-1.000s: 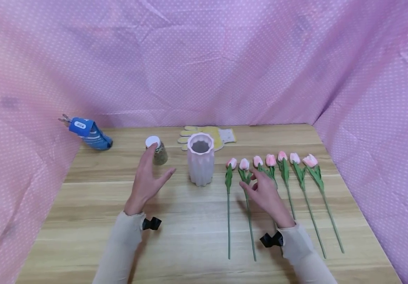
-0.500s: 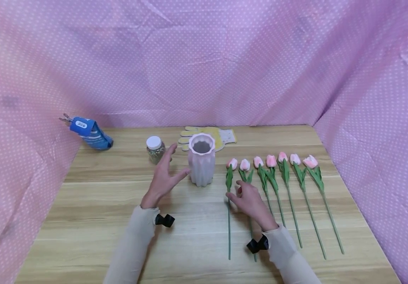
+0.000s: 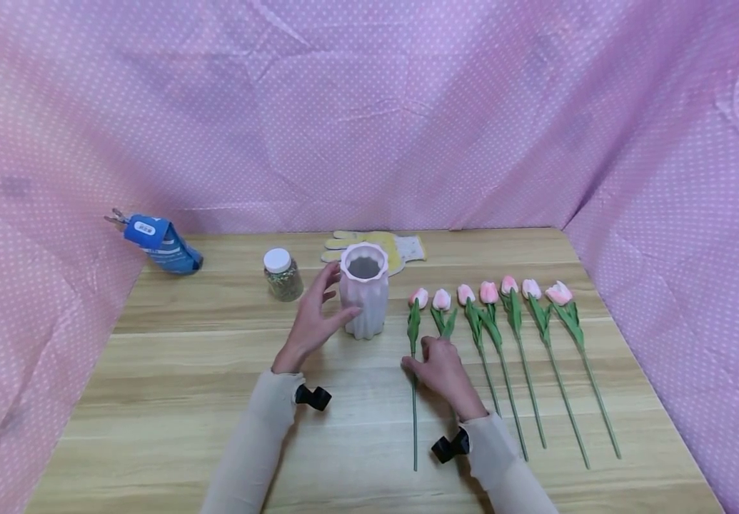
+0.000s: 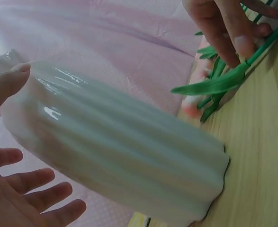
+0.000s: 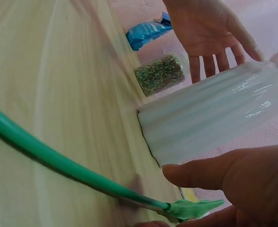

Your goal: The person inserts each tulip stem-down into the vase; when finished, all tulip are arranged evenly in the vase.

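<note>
A white fluted vase (image 3: pixel 366 307) stands upright on the wooden table (image 3: pixel 170 400). Beside its left side is my left hand (image 3: pixel 315 323), fingers spread. In the left wrist view the thumb overlaps the vase near its rim; whether it touches I cannot tell. My right hand (image 3: pixel 441 370) hovers low over the stem of the leftmost pink tulip (image 3: pixel 413 325). In the right wrist view, thumb and fingers stand apart around the green stem (image 5: pixel 72 172), just below its leaf (image 5: pixel 195 209). The second tulip (image 3: pixel 442 300) is partly hidden under this hand.
Several more pink tulips (image 3: pixel 515 321) lie in a row to the right. A jar with a white lid (image 3: pixel 283 275) stands left of the vase. Behind are a yellow and white glove (image 3: pixel 410 248) and, far left, a blue packet (image 3: pixel 170 246). Pink dotted cloth (image 3: pixel 369 107) surrounds the table.
My left hand has moved right, from the jar to the vase's side. My right hand has come left and nearer, from the middle tulips to the leftmost stem.
</note>
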Demonstrator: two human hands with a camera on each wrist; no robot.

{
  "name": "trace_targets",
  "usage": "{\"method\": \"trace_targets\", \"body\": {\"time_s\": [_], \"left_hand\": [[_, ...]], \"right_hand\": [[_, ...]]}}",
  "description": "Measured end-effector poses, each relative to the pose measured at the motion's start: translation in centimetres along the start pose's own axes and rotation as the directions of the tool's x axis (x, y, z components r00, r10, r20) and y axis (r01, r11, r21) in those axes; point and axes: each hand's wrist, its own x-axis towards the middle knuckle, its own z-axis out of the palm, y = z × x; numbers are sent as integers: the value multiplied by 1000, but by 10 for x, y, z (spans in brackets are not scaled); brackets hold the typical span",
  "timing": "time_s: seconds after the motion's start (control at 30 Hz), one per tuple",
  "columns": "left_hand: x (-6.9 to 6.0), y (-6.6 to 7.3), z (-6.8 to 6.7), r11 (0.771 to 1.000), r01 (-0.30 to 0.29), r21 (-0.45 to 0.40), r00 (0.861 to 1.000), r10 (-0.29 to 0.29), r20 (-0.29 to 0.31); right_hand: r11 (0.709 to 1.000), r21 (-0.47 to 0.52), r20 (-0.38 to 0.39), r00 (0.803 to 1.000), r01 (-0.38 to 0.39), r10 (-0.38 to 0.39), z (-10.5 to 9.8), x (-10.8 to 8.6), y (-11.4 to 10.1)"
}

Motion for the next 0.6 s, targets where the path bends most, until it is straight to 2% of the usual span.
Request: {"method": "trace_targets", "body": {"time_s": [0.3, 0.6], "left_hand": [[2, -3, 10, 998, -2, -66, 1000, 3, 9], [2, -4, 15, 999, 16, -41, 1000, -17, -18]], "right_hand": [[999, -48, -75, 997, 4, -7, 13, -2, -6], [995, -95, -119, 993, 5, -16, 18, -2, -11]]}}
